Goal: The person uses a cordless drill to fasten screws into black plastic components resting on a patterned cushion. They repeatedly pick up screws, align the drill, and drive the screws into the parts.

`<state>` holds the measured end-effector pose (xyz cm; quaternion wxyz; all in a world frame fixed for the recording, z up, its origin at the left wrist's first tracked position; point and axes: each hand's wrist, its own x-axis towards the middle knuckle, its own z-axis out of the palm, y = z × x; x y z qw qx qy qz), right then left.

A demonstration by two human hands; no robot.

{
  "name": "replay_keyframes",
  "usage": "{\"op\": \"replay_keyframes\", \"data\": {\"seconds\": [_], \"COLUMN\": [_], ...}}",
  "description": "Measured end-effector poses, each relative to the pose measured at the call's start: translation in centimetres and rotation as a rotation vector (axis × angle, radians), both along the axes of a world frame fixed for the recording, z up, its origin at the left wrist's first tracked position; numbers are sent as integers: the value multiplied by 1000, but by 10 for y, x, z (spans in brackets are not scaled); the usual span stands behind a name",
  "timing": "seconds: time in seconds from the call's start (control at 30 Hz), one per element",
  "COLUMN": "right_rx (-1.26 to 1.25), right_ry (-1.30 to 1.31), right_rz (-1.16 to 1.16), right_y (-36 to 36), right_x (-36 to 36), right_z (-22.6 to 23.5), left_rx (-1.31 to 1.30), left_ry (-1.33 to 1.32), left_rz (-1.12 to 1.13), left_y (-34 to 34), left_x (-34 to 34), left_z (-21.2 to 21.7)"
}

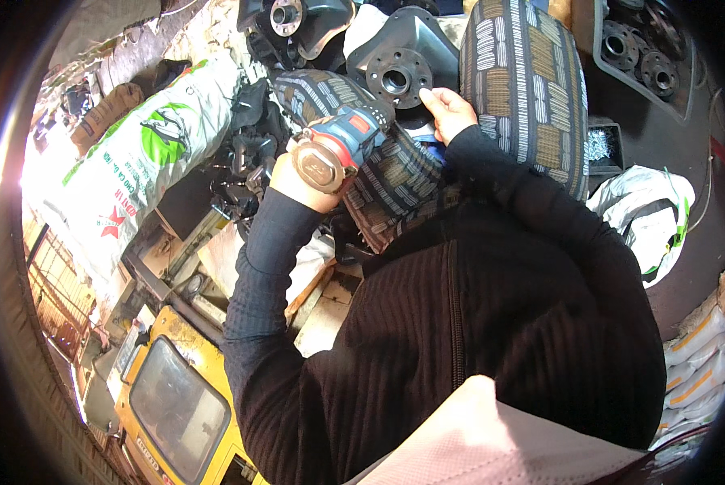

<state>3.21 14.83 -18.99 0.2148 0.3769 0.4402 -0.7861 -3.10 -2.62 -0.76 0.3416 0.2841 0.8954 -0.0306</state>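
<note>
Here, the right hand (pixel 453 113) is nearest the round metal flange (pixel 413 73), at its lower-right rim; the blue power drill (pixel 354 132) lies below-left of it.

The drill's long axis slants up and rightward, its chuck end just beside the flange's lower edge, with the left hand (pixel 291 179) wrapped round the drill. The right thumb and finger are close together at the rim; whether they pinch anything small, I cannot tell. Dark grey and faintly shiny, the flange has a wide centre hole ringed by smaller ones and sits on a broad, curved plate (pixel 434 42). Right of the flange stands a patterned cushion (pixel 524 81).
</note>
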Motion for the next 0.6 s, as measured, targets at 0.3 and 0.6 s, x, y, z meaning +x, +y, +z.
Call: {"op": "replay_keyframes", "data": {"seconds": [0.3, 0.6], "right_rx": [70, -299], "right_ry": [69, -56], "right_rz": [-2, -92], "right_y": [-4, 16], "right_x": [5, 4], "right_z": [-4, 10], "left_rx": [210, 57], "left_ry": [-27, 11], "left_rz": [-80, 475], "left_y": [15, 19], "left_x": [-7, 29], "left_z": [-2, 7]}}
